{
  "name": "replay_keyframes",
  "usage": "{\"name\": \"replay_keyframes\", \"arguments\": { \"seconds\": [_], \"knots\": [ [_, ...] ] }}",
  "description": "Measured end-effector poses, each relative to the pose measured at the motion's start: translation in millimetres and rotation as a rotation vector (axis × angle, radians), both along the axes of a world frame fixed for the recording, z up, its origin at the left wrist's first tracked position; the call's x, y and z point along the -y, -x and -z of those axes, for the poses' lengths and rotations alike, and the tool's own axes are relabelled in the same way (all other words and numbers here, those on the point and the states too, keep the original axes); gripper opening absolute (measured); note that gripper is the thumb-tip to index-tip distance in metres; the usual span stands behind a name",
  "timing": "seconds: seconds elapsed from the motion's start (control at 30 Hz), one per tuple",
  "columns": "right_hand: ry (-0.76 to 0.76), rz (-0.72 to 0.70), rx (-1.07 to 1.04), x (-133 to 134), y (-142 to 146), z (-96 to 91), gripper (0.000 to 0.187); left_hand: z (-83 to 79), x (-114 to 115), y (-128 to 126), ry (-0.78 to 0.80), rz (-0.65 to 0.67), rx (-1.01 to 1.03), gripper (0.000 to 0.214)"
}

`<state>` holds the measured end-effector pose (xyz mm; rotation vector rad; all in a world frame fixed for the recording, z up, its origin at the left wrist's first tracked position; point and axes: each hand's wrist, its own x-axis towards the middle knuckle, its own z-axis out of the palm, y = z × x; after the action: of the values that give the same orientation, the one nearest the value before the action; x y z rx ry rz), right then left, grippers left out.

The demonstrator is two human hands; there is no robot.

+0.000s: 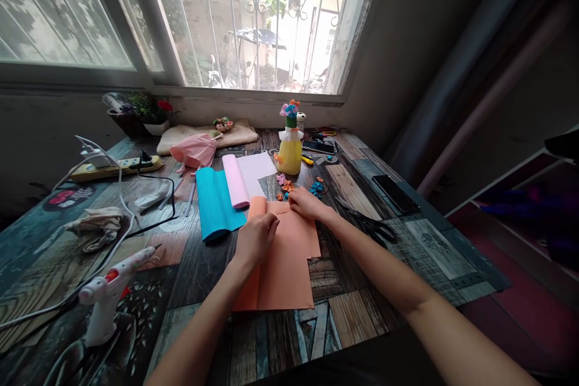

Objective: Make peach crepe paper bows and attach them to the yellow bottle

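A sheet of orange crepe paper (287, 277) lies before me, partly rolled along its left side, with a stepped cut in its right edge. My left hand (256, 240) rests on the rolled part, its fingers curled in; what they hold, if anything, is hidden. At the sheet's far edge is my right hand (308, 203), fingertips bent together close to small paper flowers; I cannot make out anything in them. A small loose orange piece (283, 211) lies on the sheet between the hands. Orange paper flowers (287, 186) and blue ones (317, 188) sit just beyond.
Blue (217, 205) and pink crepe paper (235, 181) lie to the left. A decorated yellow bottle (289, 154) stands behind the flowers. Black scissors (368, 220) and a phone (395, 194) lie right. A glue gun (111, 289), cables and a power strip (117, 169) occupy the left.
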<state>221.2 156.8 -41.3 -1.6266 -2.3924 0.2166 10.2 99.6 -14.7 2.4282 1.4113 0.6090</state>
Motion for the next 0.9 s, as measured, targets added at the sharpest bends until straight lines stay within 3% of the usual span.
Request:
{"name": "replay_keyframes", "arguments": {
  "seconds": [0.3,0.5,0.6,0.67,0.77,0.9],
  "knots": [
    [0.057,-0.049,-0.127,-1,-4,-2.7,0.012,2.2,-2,0,0.005,0.001,0.096,0.021],
    [0.082,-0.056,-0.404,15,4,-18.0,0.01,2.0,-5,3,0.027,-0.026,0.292,0.025],
    [0.149,-0.084,-0.572,30,13,-27.2,0.016,0.0,-8,2,0.127,-0.113,0.561,0.054],
    [0.198,-0.108,-0.656,37,18,-31.3,0.021,-1.7,-9,2,0.278,-0.132,0.761,0.064],
    [0.259,-0.126,-0.756,44,22,-33.9,0.026,-3.7,-11,4,0.462,-0.057,0.922,0.053],
    [0.319,-0.083,-0.917,49,22,-32.3,0.027,-3.8,-12,6,0.468,-0.045,0.957,0.041]
  ]
}}
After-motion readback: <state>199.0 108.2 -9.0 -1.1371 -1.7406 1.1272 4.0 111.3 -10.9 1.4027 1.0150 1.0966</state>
